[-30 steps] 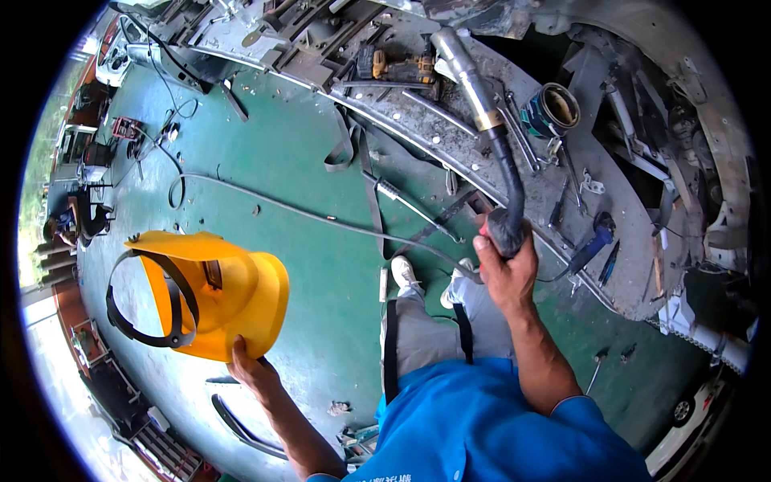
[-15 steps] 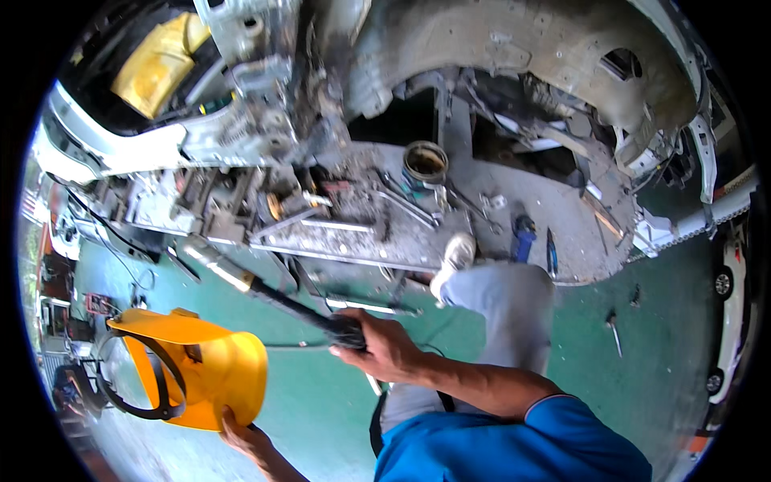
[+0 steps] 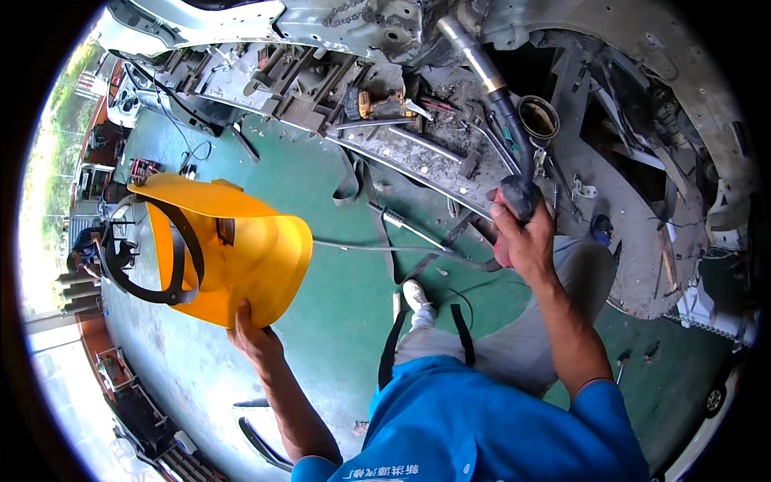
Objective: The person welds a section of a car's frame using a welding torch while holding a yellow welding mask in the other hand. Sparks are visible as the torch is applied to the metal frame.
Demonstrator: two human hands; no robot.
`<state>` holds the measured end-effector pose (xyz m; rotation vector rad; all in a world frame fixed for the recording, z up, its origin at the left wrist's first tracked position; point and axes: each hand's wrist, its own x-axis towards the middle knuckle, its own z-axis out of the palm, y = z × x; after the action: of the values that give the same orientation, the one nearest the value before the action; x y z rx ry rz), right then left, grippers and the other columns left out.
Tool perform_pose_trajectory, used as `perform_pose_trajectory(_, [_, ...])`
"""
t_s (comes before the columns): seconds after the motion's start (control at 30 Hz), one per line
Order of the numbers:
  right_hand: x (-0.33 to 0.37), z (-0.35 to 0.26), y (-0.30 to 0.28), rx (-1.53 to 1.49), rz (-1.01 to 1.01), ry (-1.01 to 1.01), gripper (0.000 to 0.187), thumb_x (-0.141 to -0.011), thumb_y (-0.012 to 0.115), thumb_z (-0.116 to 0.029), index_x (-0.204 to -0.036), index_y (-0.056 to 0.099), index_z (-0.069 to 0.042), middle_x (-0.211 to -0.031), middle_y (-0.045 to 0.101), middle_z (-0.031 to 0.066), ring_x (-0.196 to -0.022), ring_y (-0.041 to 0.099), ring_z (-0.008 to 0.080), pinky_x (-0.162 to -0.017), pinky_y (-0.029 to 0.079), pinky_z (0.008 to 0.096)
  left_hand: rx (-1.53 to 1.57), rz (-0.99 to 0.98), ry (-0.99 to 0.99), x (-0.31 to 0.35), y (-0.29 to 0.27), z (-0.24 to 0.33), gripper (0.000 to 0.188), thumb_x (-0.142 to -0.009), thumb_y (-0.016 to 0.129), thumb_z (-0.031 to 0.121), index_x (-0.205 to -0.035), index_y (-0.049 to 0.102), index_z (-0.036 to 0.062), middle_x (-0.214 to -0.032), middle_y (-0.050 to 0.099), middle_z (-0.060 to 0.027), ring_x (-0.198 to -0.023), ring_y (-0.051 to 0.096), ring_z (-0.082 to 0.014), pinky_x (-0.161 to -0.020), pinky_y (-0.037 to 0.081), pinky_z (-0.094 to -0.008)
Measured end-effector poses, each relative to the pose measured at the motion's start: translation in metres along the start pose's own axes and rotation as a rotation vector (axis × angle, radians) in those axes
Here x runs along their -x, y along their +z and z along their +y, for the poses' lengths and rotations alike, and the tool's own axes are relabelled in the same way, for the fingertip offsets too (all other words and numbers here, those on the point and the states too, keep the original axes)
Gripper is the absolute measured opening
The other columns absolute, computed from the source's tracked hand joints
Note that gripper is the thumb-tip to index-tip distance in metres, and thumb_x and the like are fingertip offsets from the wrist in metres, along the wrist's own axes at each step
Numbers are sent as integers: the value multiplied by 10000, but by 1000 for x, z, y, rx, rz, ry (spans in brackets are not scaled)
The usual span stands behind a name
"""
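A yellow welding helmet [image 3: 269, 261] with a black headband hangs at the left, its open inside toward the left. My left hand [image 3: 255, 336] grips its lower rim. My right hand [image 3: 526, 237] is wrapped round the black handle of a welding torch [image 3: 499, 100], whose metal nozzle points up and away over the workbench. A cable [image 3: 401, 247] runs from beside my right hand leftward behind the helmet. Just right of the torch's neck stands a round can [image 3: 538, 119] with brownish contents.
A metal platform [image 3: 474, 173] with a cordless drill [image 3: 385, 104], bars and loose tools lies under a stripped car body [image 3: 345, 20]. Straps and a metal rod [image 3: 409, 225] lie on the green floor. Another person [image 3: 84, 247] is at the far left.
My right hand has carried the torch up and to the right, over the platform. The helmet has risen slightly rightward in my left hand. The view has shifted, showing more floor at left.
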<state>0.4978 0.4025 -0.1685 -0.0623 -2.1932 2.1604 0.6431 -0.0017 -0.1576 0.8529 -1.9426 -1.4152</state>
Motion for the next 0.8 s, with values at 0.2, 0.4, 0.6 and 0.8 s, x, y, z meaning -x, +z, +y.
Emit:
perform_pose_trajectory(0.2, [-18, -27, -4, 94, 4, -212, 259, -898, 726, -111, -1122, 609, -53, -1031, 686, 46, -799, 587, 78, -723, 492, 240, -221, 52, 202, -5, -27, -44, 299, -968, 526, 121, -1178, 607, -75, -1049, 682, -202, -958, 664, -292, -831, 528, -410])
perform_pose_trajectory(0.4, [-33, -107, -23, -62, 193, -205, 205, -936, 654, -86, -1128, 612, -28, -982, 680, 63, -733, 590, 89, -675, 502, 250, -590, -73, 377, -9, -34, -64, 307, -941, 584, 132, -1172, 616, -68, -1016, 697, -200, -930, 652, -301, -832, 518, -431])
perform_pose_trajectory(0.6, [-20, -33, -30, 20, 155, -108, 238, -907, 730, -150, -1071, 598, -39, -896, 655, 16, -773, 600, 89, -688, 499, 265, 154, -107, -1, -3, 38, 11, 440, -955, 547, 245, -1181, 597, -130, -1138, 636, -197, -978, 602, -272, -874, 486, -378])
perform_pose_trajectory(0.8, [-31, -20, -44, 93, 118, -55, 273, -903, 738, -188, -1076, 595, -34, -864, 635, 36, -743, 595, 125, -685, 500, 285, 161, -170, 75, 0, 82, 32, 415, -937, 574, 221, -1182, 594, -113, -1097, 646, -165, -950, 604, -252, -853, 493, -376])
